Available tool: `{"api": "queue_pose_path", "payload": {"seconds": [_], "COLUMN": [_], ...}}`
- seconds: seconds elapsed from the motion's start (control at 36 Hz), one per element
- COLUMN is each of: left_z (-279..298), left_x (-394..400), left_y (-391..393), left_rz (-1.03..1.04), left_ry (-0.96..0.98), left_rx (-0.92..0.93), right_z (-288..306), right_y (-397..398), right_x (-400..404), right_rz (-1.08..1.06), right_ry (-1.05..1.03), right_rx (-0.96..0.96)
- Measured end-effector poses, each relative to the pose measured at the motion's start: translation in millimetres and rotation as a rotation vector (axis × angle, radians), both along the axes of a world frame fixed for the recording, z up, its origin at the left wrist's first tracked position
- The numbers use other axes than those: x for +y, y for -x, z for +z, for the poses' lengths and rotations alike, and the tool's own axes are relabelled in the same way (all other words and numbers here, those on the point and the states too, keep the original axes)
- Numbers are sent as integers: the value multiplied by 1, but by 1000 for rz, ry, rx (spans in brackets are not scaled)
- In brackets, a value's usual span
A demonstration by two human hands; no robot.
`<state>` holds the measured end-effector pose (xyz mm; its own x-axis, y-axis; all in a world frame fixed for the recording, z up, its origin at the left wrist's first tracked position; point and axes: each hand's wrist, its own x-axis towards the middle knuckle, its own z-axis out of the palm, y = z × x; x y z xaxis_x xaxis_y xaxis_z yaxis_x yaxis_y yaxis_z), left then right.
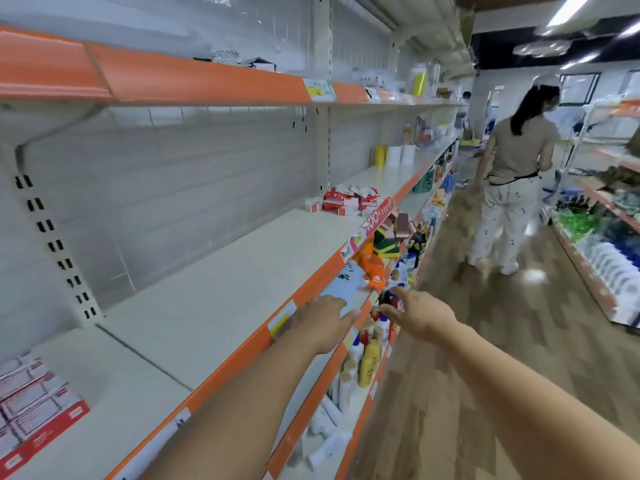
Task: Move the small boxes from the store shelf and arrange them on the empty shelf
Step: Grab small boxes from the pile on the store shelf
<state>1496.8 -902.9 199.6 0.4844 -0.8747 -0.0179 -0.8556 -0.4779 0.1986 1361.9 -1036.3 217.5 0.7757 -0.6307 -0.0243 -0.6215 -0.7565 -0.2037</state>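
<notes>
A loose pile of small red-and-white boxes (348, 201) lies on the white shelf (221, 289) with the orange front edge, further along to the right. At the bottom left, several red-and-white boxes (33, 403) stand packed together on the same shelf level. Both my arms reach forward along the shelf front. My left hand (323, 318) is open, fingers straight, just past the orange edge. My right hand (420, 315) is open too, fingers spread, out over the aisle side. Neither hand holds anything, and both are well short of the pile.
Below the white shelf, lower shelves carry bottles (367, 358) and orange packets (372, 263). An upper orange-edged shelf (194, 81) runs overhead. A person (509, 174) stands in the aisle ahead, back turned. Another stocked rack (609, 237) lines the right side of the wooden floor.
</notes>
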Motion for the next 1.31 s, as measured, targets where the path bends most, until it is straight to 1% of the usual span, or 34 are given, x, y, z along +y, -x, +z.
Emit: {"api": "queue_pose_path", "payload": {"seconds": [0.22, 0.47, 0.64, 0.78, 0.94, 1.14, 1.31], "left_z": [9, 28, 34, 35, 37, 44, 44], "left_x": [-96, -210, -263, -300, -347, -395, -434], "left_y": [-41, -90, -123, -155, -201, -257, -283], "left_rz": [18, 139, 185, 219, 220, 238, 206], "left_ry": [110, 124, 124, 134, 186, 257, 267], "left_rx": [-56, -101, -114, -130, -151, -148, -192], "right_z": [3, 30, 33, 30, 27, 38, 33], "right_y": [-45, -83, -114, -151, -205, -270, -316], "right_x": [-102, -225, -289, -330, -376, -415, -446], "right_rz": [8, 62, 82, 114, 149, 161, 170], "right_ry": [45, 89, 83, 74, 87, 151, 168], "right_rx": [-19, -44, -38, -41, -95, -38, -50]}}
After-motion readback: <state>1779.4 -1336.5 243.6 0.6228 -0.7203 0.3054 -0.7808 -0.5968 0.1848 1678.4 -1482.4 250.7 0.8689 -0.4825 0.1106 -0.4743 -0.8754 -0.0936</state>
